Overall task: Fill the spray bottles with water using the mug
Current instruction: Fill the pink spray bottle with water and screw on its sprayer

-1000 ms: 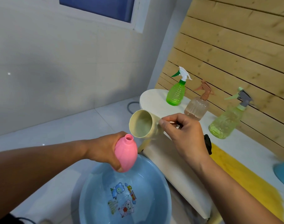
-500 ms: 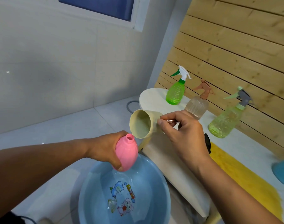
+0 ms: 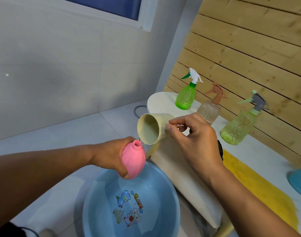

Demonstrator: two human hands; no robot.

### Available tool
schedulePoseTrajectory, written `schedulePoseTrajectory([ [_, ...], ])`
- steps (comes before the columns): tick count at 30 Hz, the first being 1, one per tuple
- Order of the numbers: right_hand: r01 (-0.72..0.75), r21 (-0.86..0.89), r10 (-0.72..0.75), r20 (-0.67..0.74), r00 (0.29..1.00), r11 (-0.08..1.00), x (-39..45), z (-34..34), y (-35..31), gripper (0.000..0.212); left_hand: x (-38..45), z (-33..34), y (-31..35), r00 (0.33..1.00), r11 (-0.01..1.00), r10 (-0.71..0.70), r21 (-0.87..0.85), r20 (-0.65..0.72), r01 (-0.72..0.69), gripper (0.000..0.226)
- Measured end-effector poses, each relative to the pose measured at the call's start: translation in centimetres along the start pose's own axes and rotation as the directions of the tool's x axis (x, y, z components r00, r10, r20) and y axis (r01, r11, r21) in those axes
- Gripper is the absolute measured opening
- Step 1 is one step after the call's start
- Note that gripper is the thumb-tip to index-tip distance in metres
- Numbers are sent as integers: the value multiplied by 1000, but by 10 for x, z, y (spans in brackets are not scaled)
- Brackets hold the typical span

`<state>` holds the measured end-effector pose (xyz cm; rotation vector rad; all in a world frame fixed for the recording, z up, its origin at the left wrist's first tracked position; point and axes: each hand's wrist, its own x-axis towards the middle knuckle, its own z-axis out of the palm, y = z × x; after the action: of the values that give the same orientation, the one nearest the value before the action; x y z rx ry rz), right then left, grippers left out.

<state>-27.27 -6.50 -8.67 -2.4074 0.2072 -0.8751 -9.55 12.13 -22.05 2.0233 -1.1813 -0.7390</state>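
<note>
My left hand [image 3: 112, 156] grips a pink bottle [image 3: 134, 161] without its spray head, tilted over the blue basin [image 3: 101, 199]. My right hand [image 3: 192, 135] holds the cream mug [image 3: 151, 129] by its handle, tipped far over, its lip just above the pink bottle's open neck. A thin trickle of water runs from the mug into the neck. On the white table [image 3: 160, 103] stand three capped spray bottles: a bright green one [image 3: 185, 96], a clear pinkish one [image 3: 209, 110] and a pale green one [image 3: 237, 129].
The basin with cartoon prints holds water and sits on the white tiled floor below the table's edge. A yellow patch [image 3: 257, 185] and a teal object [image 3: 300, 182] lie on the table at right. A wooden slat wall [image 3: 249, 48] backs the table.
The mug has tipped further and moved down toward the pink bottle's neck; water now trickles in. The pink bottle stays in my left hand over the basin.
</note>
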Motion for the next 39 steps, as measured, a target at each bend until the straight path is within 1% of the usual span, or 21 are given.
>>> schedulePoseTrajectory([
  [14,128,-107,-131,-24,991,986,0,-1,0,5,0,0,1,1000,1000,6,0,-3,-6,97],
  [24,215,-146,-220,-16,975,966,-2,-2,-3,8,0,-1,3,1000,1000,12,16,4,-12,95],
  [34,351,-231,-365,-20,931,908,-4,-2,-4,11,-1,-1,5,1000,1000,11,13,4,-11,97],
  [39,460,-308,-486,-6,874,833,-7,-2,-4,10,0,-2,5,1000,1000,27,5,5,-27,96],
])
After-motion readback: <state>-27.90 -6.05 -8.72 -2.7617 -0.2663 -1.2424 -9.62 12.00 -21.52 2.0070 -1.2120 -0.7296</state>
